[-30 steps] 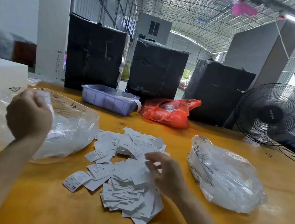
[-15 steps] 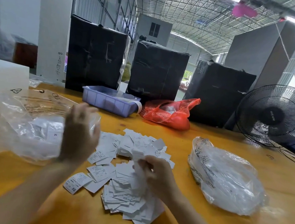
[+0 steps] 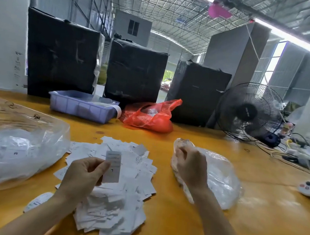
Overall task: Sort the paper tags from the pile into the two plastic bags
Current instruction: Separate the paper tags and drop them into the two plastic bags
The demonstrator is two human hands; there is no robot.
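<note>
Above the pile of paper tags point(image 3: 114, 186) on the yellow bench point(image 3: 175, 227), the left hand point(image 3: 82, 176) pinches one tag point(image 3: 112, 167) upright while the right hand point(image 3: 189, 166) grips the right plastic bag point(image 3: 218, 180), opposite the left plastic bag point(image 3: 9, 150).

The left hand point(image 3: 82, 175) pinches 1 tag point(image 3: 112, 166) above the pile point(image 3: 117, 206); the right hand point(image 3: 189, 166) grips the right bag point(image 3: 222, 182).
</note>
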